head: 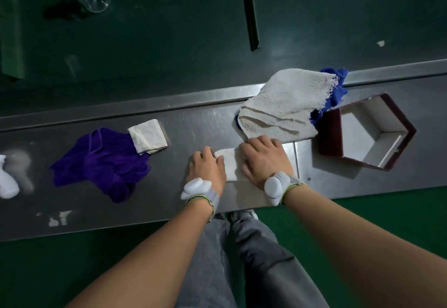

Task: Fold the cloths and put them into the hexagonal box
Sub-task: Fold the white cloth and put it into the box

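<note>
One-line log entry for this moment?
step: folding | hands: left, right flat on white cloth | hexagonal box: empty | purple cloth: unfolded

Under our grip lies a small white cloth (229,166), flat; right of it the open, empty hexagonal box (367,131).

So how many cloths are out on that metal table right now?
5, maybe more hidden: a white cloth under both hands, a purple cloth at left, a small folded white cloth beside it, a large beige towel, and a blue cloth beneath it.
</note>
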Available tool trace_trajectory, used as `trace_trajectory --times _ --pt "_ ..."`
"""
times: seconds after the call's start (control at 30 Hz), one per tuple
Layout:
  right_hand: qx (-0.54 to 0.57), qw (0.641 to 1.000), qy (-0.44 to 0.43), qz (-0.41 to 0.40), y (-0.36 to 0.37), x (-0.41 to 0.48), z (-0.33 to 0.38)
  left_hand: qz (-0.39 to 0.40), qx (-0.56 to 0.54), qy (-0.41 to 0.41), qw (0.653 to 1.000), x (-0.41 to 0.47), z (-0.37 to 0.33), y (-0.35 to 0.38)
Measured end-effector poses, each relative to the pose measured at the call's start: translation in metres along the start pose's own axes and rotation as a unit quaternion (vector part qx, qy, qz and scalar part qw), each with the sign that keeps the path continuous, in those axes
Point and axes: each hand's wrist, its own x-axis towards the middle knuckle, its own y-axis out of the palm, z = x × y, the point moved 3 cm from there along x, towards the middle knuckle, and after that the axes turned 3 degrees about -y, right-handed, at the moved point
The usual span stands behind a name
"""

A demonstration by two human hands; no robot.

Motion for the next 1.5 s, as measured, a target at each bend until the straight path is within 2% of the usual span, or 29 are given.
trace_trajectory --times 0.07,0.2,0.27,0.33,0.37,0.43,0.5,0.57,0.67,0.77,0.9,0.97,1.03,1.13,1.3,1.4,1.5 --pt "-0.027 0.999 -0.020 0.040 0.002 0.000 0.007 0.029 0.004 0.000 1.000 -0.006 -0.001 0.001" --pt "-0.041 0.987 0.035 0.150 0.005 -0.003 0.018 0.140 0.022 0.036 0.989 -0.014 0.001 0.007" --pt "-0.028 0.976 0.053 0.208 0.005 -0.012 0.021 0.183 0.075 0.046 0.979 -0.015 -0.003 0.006" --pt "0.037 0.965 0.091 0.245 0.001 -0.025 0.018 0.189 0.110 0.092 0.972 -0.018 -0.011 0.001" --pt "0.095 0.956 0.124 0.246 -0.004 -0.034 0.010 0.182 0.080 0.117 0.973 -0.020 -0.020 -0.003" --pt "0.207 0.938 0.180 0.214 -0.025 -0.057 -0.012 0.187 -0.025 0.153 0.970 -0.022 -0.042 -0.014" --pt "0.263 0.932 0.216 0.129 -0.055 -0.087 -0.047 0.229 -0.087 0.175 0.953 -0.024 -0.080 -0.022" --pt "0.260 0.933 0.246 0.041 -0.081 -0.112 -0.080 0.260 -0.110 0.200 0.938 -0.023 -0.120 -0.027" --pt "0.211 0.913 0.327 -0.124 -0.106 -0.141 -0.140 0.236 -0.171 0.224 0.930 -0.023 -0.190 -0.023" --pt "0.167 0.884 0.382 -0.209 -0.112 -0.144 -0.189 0.220 -0.213 0.193 0.932 -0.022 -0.230 -0.011" --pt "0.142 0.862 0.447 -0.190 -0.094 -0.127 -0.223 0.239 -0.176 0.206 0.932 -0.025 -0.219 0.009" --pt "0.054 0.880 0.444 -0.162 -0.083 -0.117 -0.228 0.241 -0.157 0.205 0.935 -0.025 -0.197 0.019" --pt "-0.044 0.893 0.436 -0.098 -0.075 -0.107 -0.228 0.241 -0.149 0.186 0.941 -0.024 -0.173 0.026" --pt "-0.073 0.892 0.445 -0.027 -0.066 -0.094 -0.225 0.262 -0.144 0.166 0.940 -0.022 -0.140 0.034" --pt "-0.049 0.911 0.396 -0.104 -0.068 -0.083 -0.206 0.260 -0.119 0.152 0.946 -0.016 -0.114 0.036" --pt "-0.104 0.893 0.429 -0.087 -0.068 -0.090 -0.207 0.245 -0.109 0.150 0.952 -0.014 -0.106 0.030" --pt "-0.151 0.863 0.479 -0.055 -0.069 -0.098 -0.214 0.188 -0.064 0.147 0.969 -0.010 -0.104 0.022"
